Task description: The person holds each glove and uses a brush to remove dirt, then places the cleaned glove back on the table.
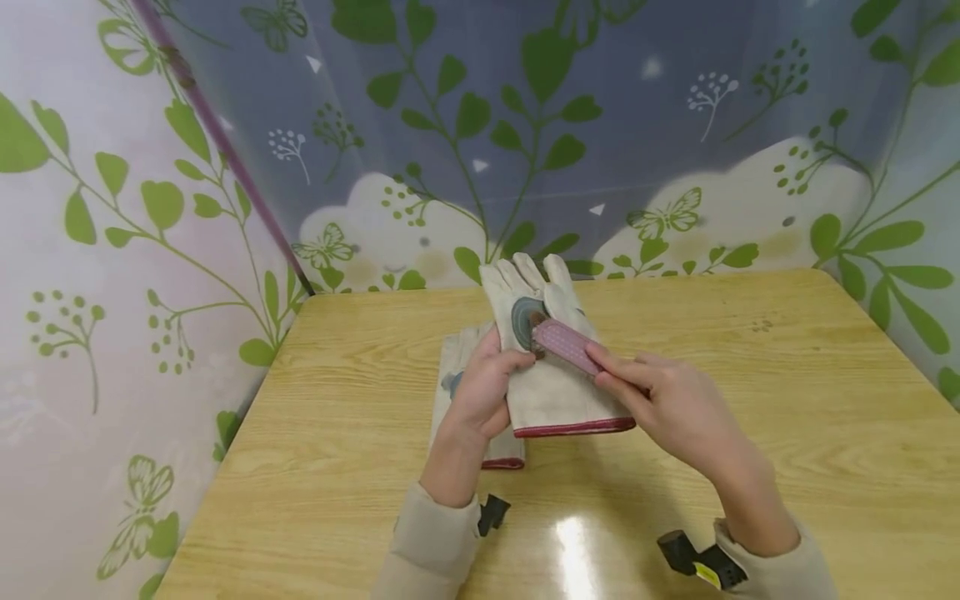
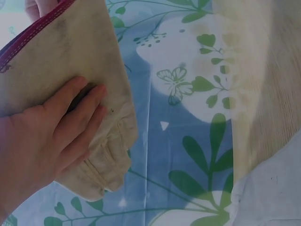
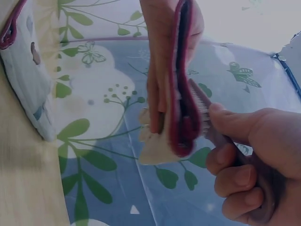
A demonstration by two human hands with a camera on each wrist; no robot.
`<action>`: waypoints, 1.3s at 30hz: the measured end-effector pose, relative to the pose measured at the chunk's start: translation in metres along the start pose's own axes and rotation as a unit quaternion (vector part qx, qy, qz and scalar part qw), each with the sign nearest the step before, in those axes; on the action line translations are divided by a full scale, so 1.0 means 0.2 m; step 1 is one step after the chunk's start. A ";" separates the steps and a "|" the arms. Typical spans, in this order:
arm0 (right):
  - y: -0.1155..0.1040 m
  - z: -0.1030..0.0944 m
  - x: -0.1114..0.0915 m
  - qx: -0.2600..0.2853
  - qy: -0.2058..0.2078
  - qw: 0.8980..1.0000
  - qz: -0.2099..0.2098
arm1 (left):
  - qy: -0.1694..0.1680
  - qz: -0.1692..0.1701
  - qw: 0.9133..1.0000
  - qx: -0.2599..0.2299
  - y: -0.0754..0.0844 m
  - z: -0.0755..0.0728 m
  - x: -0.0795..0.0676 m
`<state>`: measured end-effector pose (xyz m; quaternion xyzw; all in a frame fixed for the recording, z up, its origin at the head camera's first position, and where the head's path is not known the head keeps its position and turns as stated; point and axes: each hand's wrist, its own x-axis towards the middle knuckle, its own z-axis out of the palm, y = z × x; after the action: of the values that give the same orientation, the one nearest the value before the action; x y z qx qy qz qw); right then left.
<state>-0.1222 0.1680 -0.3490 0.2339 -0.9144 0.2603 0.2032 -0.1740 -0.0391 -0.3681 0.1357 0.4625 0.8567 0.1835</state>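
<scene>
My left hand (image 1: 482,383) holds up a cream work glove (image 1: 551,400) with a red-trimmed cuff, its fingers pointing away. The thumb lies on the front; in the left wrist view, the fingers (image 2: 77,113) spread across the glove's back. A blue-grey round patch (image 1: 525,321) marks the glove's front. My right hand (image 1: 667,404) grips a pink brush (image 1: 567,346), its head over that patch. The right wrist view shows the brush's pale bristles (image 3: 202,106) facing the glove, right at its surface. A second glove (image 1: 446,408) lies on the table behind my left hand.
The wood-grain table (image 1: 750,433) ends at a patterned fabric backdrop (image 1: 637,108) with green leaves. Another patterned panel (image 1: 97,275) stands along the left side. Black devices (image 1: 701,560) sit at both sleeve cuffs.
</scene>
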 end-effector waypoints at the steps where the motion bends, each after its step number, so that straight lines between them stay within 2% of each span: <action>1: 0.00 -0.01 0.00 0.000 -0.013 1.000 0.005 | 0.004 0.001 1.000 -0.003 0.00 0.00 0.00; 7: 0.00 -0.09 -0.03 0.015 -0.077 0.997 0.030 | 0.015 -0.022 1.000 0.002 -0.01 0.00 0.01; 9: 0.00 -0.11 -0.03 0.026 -0.077 0.996 0.043 | 0.020 -0.025 0.999 0.010 -0.01 0.00 0.00; 11: 0.01 -0.12 -0.04 0.033 -0.053 0.996 0.059 | 0.029 -0.027 0.999 0.023 -0.01 0.00 0.00; 13: 0.00 -0.10 -0.03 0.039 -0.007 0.998 0.057 | 0.018 -0.031 0.999 0.035 -0.01 0.01 -0.01; 16: -0.03 -0.04 -0.01 0.032 0.058 0.998 0.018 | -0.008 -0.035 0.998 0.043 -0.01 0.02 -0.02; 19: -0.05 0.03 0.01 0.015 0.069 0.997 -0.016 | -0.013 -0.023 0.999 0.030 -0.01 0.03 -0.02; 24: -0.05 0.00 0.00 0.016 -0.011 1.000 -0.003 | 0.008 0.016 1.000 -0.015 0.01 0.02 0.00; 29: -0.04 -0.07 -0.03 0.033 -0.094 0.994 0.033 | 0.031 0.026 0.999 -0.035 0.01 0.02 0.01; 32: -0.04 -0.10 -0.03 0.036 -0.121 0.991 0.052 | 0.036 0.027 0.998 -0.036 0.00 0.01 0.02; 36: -0.04 -0.12 -0.03 0.035 -0.147 0.985 0.079 | 0.023 0.020 0.999 -0.037 -0.01 0.00 0.03; 39: -0.04 -0.15 -0.04 0.028 -0.145 0.984 0.100 | 0.023 0.012 0.999 -0.025 -0.03 0.00 0.03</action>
<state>-0.1032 0.1813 -0.3274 0.1825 -0.9455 0.2676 0.0347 -0.1793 -0.0336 -0.3721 0.1168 0.4436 0.8729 0.1663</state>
